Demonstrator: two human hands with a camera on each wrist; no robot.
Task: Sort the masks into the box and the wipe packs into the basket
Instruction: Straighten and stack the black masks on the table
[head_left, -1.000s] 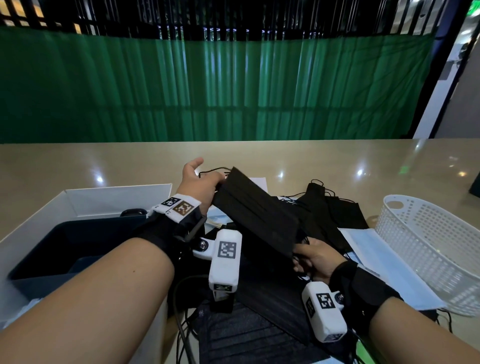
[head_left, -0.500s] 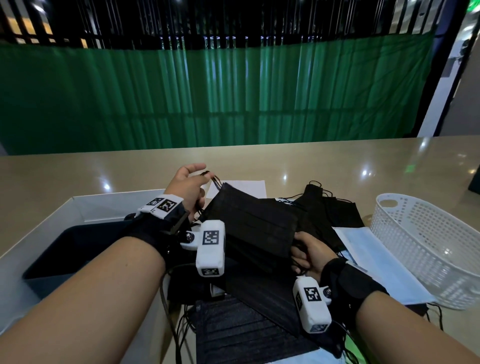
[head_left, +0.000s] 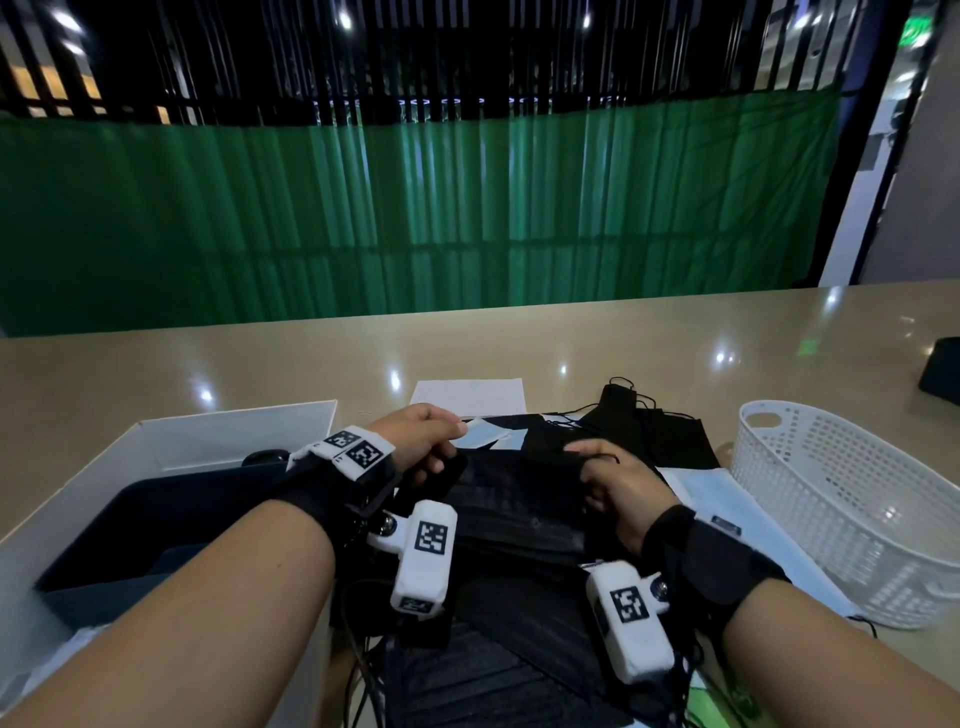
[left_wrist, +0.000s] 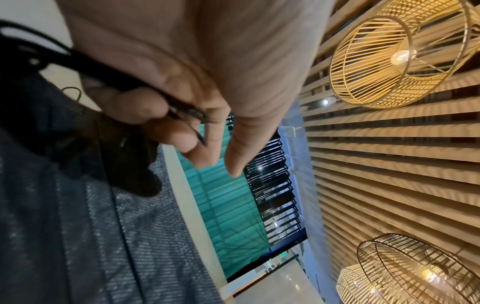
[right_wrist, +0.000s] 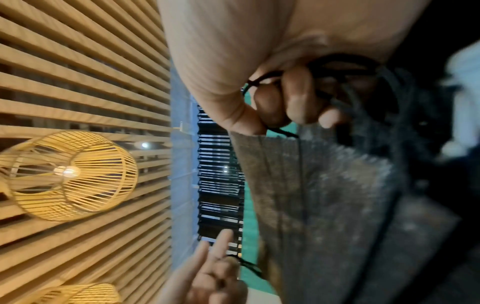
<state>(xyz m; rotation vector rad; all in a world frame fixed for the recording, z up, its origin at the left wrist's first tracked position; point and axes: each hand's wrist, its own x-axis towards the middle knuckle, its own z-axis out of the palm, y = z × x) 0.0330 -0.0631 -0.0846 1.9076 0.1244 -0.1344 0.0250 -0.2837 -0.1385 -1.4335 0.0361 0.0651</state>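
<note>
I hold a black mask (head_left: 514, 504) stretched level between both hands above the pile. My left hand (head_left: 436, 452) grips its left end, with fingers curled round the ear loop (left_wrist: 182, 111) in the left wrist view. My right hand (head_left: 592, 467) grips the right end, its fingers (right_wrist: 298, 96) closed on the other loop. The white box (head_left: 171, 441) with a dark inside stands to the left. The white plastic basket (head_left: 841, 499) stands to the right. Pale blue flat packs lie behind the mask (head_left: 485, 439) and beside the basket (head_left: 727, 514).
More black masks (head_left: 654, 431) are heaped behind my right hand, and others lie under my wrists (head_left: 467, 675). A white sheet (head_left: 467, 397) lies beyond the pile. A dark object (head_left: 943, 369) sits at the table's far right.
The mask was tilted with its left end raised; now it hangs lower and level. My left hand came down and curled, and my right hand moved up to the mask's right end.
</note>
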